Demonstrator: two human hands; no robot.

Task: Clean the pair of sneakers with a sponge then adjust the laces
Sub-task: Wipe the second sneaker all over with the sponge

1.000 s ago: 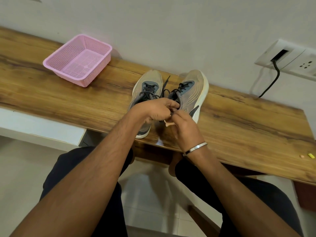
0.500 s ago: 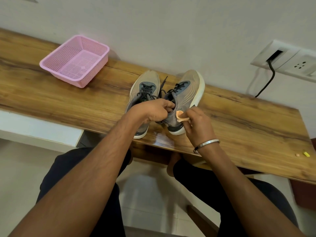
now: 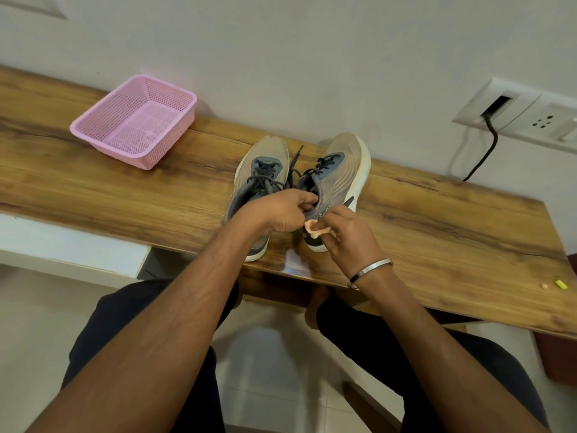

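Note:
Two grey-and-beige sneakers with dark laces stand side by side on the wooden table point(image 3: 125, 195), toes toward the wall. The left sneaker point(image 3: 260, 170) rests flat. The right sneaker point(image 3: 340, 170) is tilted onto its side, white sole facing right. My left hand point(image 3: 281, 210) grips the collar of the right sneaker near its heel. My right hand point(image 3: 346, 232), with a metal bangle at the wrist, pinches a small peach sponge point(image 3: 313, 228) against the outer heel side of that shoe.
A pink mesh basket point(image 3: 93, 132) sits at the table's back left. Wall sockets with a black cable point(image 3: 490, 142) are at the right. Two small bits, peach and yellow point(image 3: 560, 284), lie near the table's right front edge. My knees are below the table edge.
My right hand with the sponge shifted from the middle of the shoe toward its outer heel side, and the right sneaker tipped further onto its side. My left hand kept its grip.

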